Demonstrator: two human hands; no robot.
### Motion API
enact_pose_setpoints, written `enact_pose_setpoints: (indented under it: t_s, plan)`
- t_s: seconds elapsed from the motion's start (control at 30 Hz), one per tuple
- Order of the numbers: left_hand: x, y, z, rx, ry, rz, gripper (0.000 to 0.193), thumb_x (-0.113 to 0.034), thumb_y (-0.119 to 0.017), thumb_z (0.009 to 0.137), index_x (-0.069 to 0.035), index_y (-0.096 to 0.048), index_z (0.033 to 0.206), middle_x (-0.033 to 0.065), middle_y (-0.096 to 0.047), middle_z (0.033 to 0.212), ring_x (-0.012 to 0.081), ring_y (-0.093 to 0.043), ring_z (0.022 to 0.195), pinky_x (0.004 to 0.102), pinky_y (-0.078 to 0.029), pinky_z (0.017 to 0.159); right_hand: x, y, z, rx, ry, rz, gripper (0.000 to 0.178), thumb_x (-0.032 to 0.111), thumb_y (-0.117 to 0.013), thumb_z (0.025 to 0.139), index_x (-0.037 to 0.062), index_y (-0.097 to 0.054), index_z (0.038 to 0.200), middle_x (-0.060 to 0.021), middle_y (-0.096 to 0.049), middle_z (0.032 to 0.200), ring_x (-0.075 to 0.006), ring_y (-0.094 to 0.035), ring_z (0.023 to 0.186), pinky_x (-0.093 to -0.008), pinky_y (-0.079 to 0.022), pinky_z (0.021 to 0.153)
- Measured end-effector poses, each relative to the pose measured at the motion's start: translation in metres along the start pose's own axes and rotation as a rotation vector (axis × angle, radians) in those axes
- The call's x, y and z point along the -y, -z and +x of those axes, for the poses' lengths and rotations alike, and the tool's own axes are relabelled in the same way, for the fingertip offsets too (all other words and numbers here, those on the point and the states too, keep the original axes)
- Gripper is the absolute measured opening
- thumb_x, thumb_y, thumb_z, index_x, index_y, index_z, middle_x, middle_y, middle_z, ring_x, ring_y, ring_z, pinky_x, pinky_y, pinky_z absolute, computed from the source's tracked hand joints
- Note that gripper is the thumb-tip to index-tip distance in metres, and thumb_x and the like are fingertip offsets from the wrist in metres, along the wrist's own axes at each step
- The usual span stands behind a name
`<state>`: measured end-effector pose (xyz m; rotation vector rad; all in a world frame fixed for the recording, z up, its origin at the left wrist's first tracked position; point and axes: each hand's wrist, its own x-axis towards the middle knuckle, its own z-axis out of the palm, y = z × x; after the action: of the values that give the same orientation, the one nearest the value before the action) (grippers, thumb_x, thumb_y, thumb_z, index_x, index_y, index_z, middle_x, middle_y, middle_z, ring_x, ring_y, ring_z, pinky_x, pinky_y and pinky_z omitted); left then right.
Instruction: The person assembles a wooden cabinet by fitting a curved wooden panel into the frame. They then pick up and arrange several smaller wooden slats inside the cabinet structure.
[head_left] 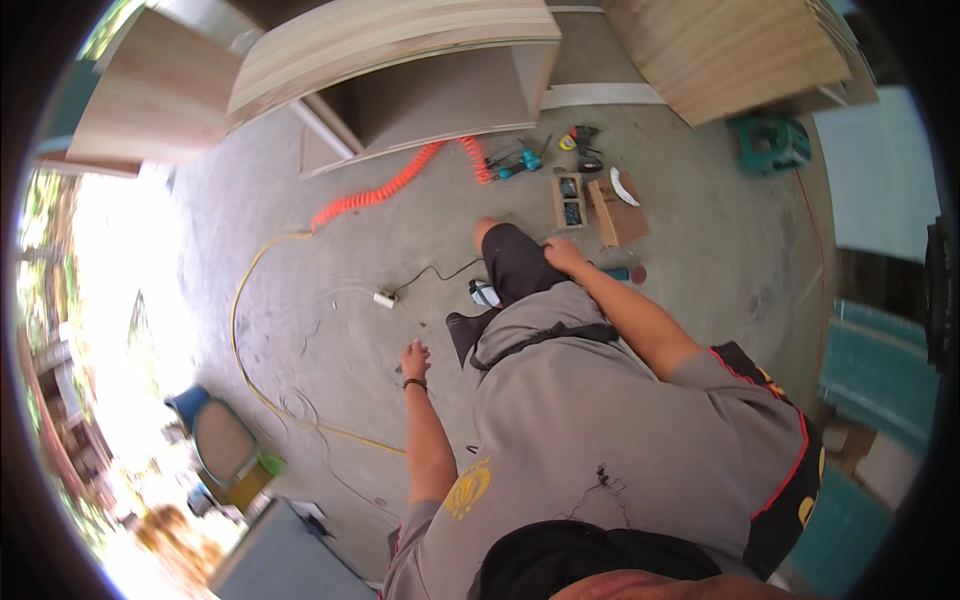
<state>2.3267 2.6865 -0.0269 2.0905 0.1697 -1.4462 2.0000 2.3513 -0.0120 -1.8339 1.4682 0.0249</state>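
1. Grey shirt [610,430] is nearest; its wearer seems to be crouching.
2. Left hand [416,360] hangs out to the side, fingers loosely spread, visibly bare; the white block [385,299] lies ahead of it.
3. Right hand [566,256] rests curled against the shorts [521,262]; I can't tell whether it grips anything. The box [618,213] stands near it.
4. Good balance, I'd judge, wants weight centred and feet off the cord [430,268].

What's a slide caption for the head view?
Left hand open over grey floor, right hand at dark shorts, orange coiled hose beside wooden cabinet.
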Motion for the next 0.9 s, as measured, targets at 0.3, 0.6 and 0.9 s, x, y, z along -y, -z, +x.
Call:
enact_pose_setpoints:
  t_s: [0.3,0.6,0.9]
  plan:
    - [-0.182,0.019,0.078,-0.038,-0.041,0.017,0.042,-0.039,-0.052,0.094,-0.007,-0.054,0.121,0.0095,-0.065,0.105,0.0191,-0.063,0.094,0.0367,-0.051,0.067,0.026,-0.011,0.13,0.298,-0.211,-0.12,0.036,0.032,-0.057,0.079,-0.0004,-0.07,0.088,-0.025,-0.066,0.091,-0.0414,-0.063,0.086,-0.0465,-0.048,0.077]
    - [-0.311,0.021,0.121,-0.234,-0.316,0.459,0.041,-0.034,-0.05,0.094,0.002,-0.062,0.108,0.0223,-0.066,0.097,0.0332,-0.063,0.093,0.0385,-0.048,0.08,0.15,0.036,0.286,0.081,-0.105,0.183,0.032,0.03,-0.061,0.083,0.0015,-0.069,0.095,-0.0132,-0.069,0.082,-0.0258,-0.067,0.075,-0.0385,-0.051,0.07]
    - [-0.415,0.036,0.168,-0.213,-0.444,0.485,0.043,-0.038,-0.05,0.093,-0.001,-0.066,0.109,0.0235,-0.067,0.103,0.0364,-0.062,0.102,0.0409,-0.048,0.085,0.193,0.087,0.349,0.026,-0.2,0.539,0.027,0.028,-0.06,0.089,0.0036,-0.066,0.098,-0.0054,-0.066,0.079,-0.014,-0.062,0.068,-0.0308,-0.048,0.058]
